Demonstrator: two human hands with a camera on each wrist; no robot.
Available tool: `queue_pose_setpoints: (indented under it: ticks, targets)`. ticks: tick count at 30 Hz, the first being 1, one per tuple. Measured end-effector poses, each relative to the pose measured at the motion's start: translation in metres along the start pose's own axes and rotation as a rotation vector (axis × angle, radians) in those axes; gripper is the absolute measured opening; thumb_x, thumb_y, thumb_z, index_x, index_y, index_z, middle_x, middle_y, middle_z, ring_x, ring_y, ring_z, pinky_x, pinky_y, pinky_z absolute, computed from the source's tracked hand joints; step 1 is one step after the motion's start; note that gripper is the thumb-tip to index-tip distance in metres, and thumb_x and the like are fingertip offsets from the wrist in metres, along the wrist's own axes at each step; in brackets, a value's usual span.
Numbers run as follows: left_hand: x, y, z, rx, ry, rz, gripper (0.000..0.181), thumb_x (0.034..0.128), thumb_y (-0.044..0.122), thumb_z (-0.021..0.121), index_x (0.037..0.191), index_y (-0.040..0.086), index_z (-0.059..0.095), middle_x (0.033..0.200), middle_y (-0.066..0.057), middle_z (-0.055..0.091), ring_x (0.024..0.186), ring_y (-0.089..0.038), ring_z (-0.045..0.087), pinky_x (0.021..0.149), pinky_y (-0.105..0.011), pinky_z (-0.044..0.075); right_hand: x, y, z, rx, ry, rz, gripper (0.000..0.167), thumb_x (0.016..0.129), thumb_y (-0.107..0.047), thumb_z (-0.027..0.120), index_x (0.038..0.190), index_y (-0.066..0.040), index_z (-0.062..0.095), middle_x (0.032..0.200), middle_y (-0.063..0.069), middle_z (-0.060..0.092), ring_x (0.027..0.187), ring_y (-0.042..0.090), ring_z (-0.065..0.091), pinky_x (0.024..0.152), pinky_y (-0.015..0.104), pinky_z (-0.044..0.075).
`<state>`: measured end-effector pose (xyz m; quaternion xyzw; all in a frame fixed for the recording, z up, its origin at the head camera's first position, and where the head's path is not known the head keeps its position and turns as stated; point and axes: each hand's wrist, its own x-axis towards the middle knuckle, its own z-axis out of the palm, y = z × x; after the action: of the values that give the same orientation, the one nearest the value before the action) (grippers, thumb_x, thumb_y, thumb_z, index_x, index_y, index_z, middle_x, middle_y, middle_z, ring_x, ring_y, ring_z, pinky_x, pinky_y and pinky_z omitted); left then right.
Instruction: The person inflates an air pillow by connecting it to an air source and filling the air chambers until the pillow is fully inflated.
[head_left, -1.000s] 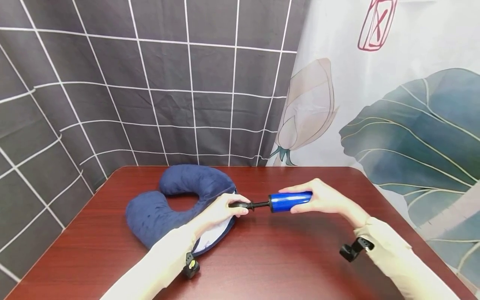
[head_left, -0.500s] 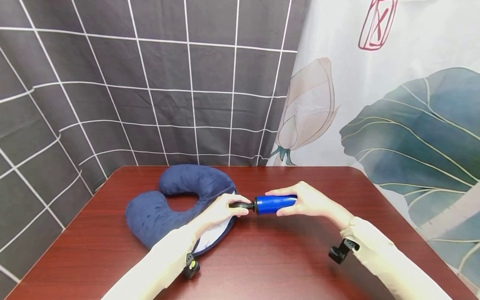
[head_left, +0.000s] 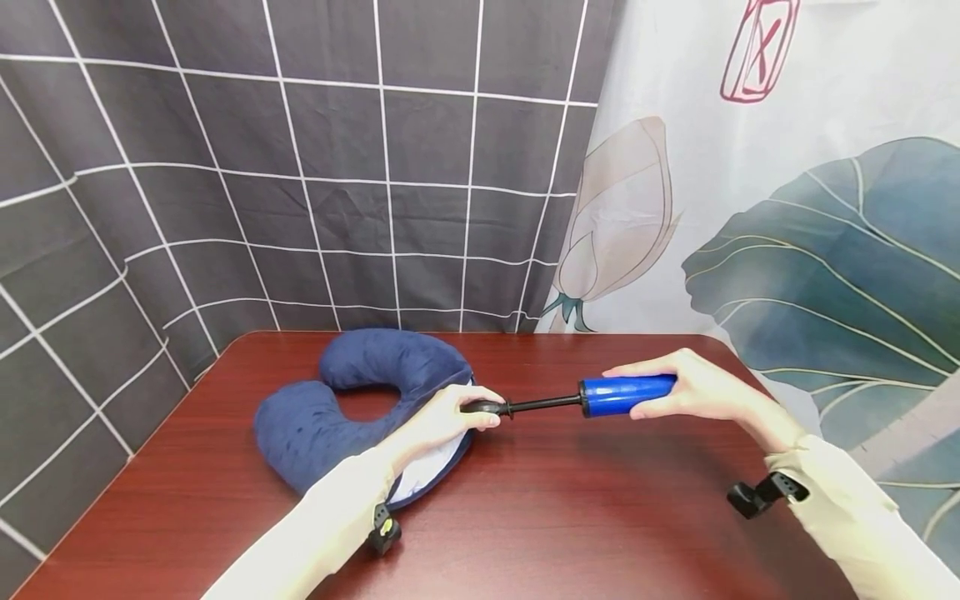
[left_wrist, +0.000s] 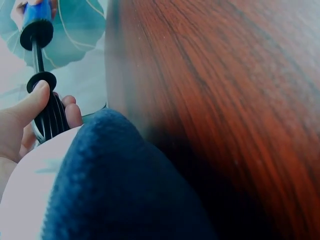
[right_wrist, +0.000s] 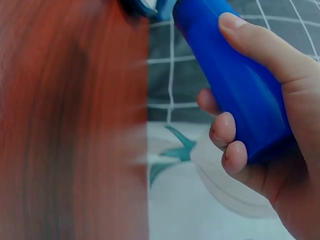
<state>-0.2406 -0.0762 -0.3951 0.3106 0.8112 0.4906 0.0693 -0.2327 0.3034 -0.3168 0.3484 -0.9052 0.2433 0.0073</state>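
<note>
In the head view the right hand (head_left: 693,387) grips the blue barrel (head_left: 618,395) of a hand pump, held above the table. A long stretch of the black rod (head_left: 547,403) shows between barrel and handle. The left hand (head_left: 442,417) holds the black handle (head_left: 483,407) at the right edge of the navy U-shaped pillow (head_left: 420,367), whose cover is parted there over a white inner part (head_left: 423,473). In the left wrist view, thumb and fingers wrap the ribbed black handle (left_wrist: 51,117). The right wrist view has fingers curled round the blue barrel (right_wrist: 240,85).
The reddish-brown table (head_left: 525,533) spreads under both arms. Behind it hang a dark grid-patterned curtain (head_left: 315,167) and, to the right, a white curtain with a flower and large leaf print (head_left: 825,267).
The right hand first slid the blue barrel left against the handle, then drew it far to the right, baring more of the rod. The left hand and pillow have stayed about where they were.
</note>
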Motion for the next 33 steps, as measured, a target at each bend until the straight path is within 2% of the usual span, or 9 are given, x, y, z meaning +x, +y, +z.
queue_pose_setpoints:
  ticks: [5,11,14,19,25,29,33]
  targets:
    - [0.000,-0.002,-0.001,0.002,0.002,-0.002,0.026,0.0902,0.019,0.071,0.115,0.011,0.070,0.084,-0.006,0.071,0.074,-0.007,0.060,0.073,-0.021,0.050,-0.007,0.003,-0.006,-0.035,0.017,-0.008,0.057,0.078,-0.035,0.084,0.131,-0.029,0.064,0.112,-0.002,0.074,0.085,0.001,0.066,0.069,0.023,0.055]
    - [0.000,-0.005,0.000,-0.017,0.010,0.023,0.029,0.0910,0.019,0.070,0.117,0.009,0.069,0.085,-0.010,0.070,0.074,-0.007,0.061,0.073,-0.020,0.051,-0.002,0.001,0.000,-0.046,0.058,-0.011,0.055,0.077,-0.037,0.084,0.129,-0.031,0.066,0.111,-0.003,0.075,0.085,0.000,0.067,0.069,0.023,0.055]
    - [-0.001,-0.004,0.000,-0.020,0.015,0.028,0.029,0.0910,0.019,0.070,0.117,0.008,0.069,0.084,-0.010,0.069,0.074,-0.008,0.061,0.073,-0.019,0.051,0.006,-0.003,0.012,-0.032,0.069,-0.022,0.054,0.077,-0.037,0.084,0.128,-0.032,0.066,0.110,-0.004,0.075,0.085,0.000,0.068,0.070,0.023,0.056]
    - [-0.001,-0.001,0.001,-0.008,0.013,0.018,0.027,0.0908,0.017,0.070,0.116,0.007,0.070,0.084,-0.010,0.070,0.073,-0.010,0.061,0.071,-0.019,0.051,0.029,-0.017,0.044,0.017,0.067,-0.045,0.053,0.077,-0.043,0.082,0.126,-0.034,0.067,0.111,-0.005,0.075,0.086,0.002,0.069,0.070,0.022,0.056]
    - [0.000,0.000,0.001,0.022,0.014,0.000,0.026,0.0904,0.019,0.071,0.115,0.009,0.071,0.085,-0.009,0.070,0.070,-0.009,0.059,0.069,-0.020,0.050,0.051,-0.029,0.070,-0.024,0.049,-0.093,0.054,0.079,-0.050,0.078,0.129,-0.033,0.065,0.112,-0.004,0.075,0.086,0.006,0.070,0.070,0.021,0.055]
    - [0.000,0.000,0.001,0.035,0.017,-0.002,0.028,0.0900,0.020,0.071,0.116,0.010,0.070,0.086,-0.009,0.070,0.071,-0.008,0.059,0.070,-0.020,0.050,0.053,-0.030,0.070,-0.057,0.042,-0.099,0.055,0.079,-0.050,0.078,0.130,-0.033,0.065,0.113,-0.004,0.075,0.087,0.008,0.071,0.071,0.021,0.055]
    - [0.001,-0.001,0.001,0.036,0.006,-0.002,0.028,0.0904,0.020,0.071,0.117,0.012,0.070,0.087,-0.006,0.070,0.072,-0.007,0.059,0.071,-0.020,0.050,0.050,-0.029,0.061,-0.104,0.026,-0.117,0.057,0.079,-0.049,0.079,0.132,-0.033,0.063,0.115,-0.003,0.074,0.089,0.009,0.071,0.071,0.022,0.055]
